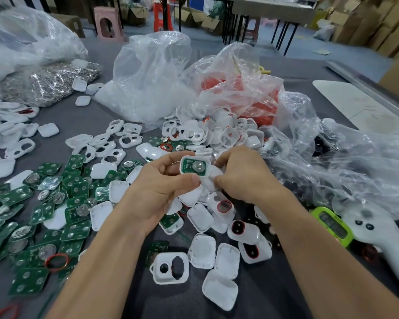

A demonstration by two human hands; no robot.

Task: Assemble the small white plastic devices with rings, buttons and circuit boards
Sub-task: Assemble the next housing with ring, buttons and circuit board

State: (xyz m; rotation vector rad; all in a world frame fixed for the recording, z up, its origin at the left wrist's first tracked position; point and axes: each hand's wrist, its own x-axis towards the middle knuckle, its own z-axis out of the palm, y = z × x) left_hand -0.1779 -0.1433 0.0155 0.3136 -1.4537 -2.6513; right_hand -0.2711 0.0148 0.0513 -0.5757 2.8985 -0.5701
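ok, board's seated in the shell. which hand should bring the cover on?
Right. The left hand is busy gripping the shell with the circuit board facing up. The right hand sits beside it, fingers pinching what looks like a white cover.

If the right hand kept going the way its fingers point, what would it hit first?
Likely the white shell holding a green board in the left hand; depth is unclear.

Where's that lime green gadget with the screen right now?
The green gadget lies at the right of the head view, between the right forearm and a white handheld device, below the clear plastic bag.
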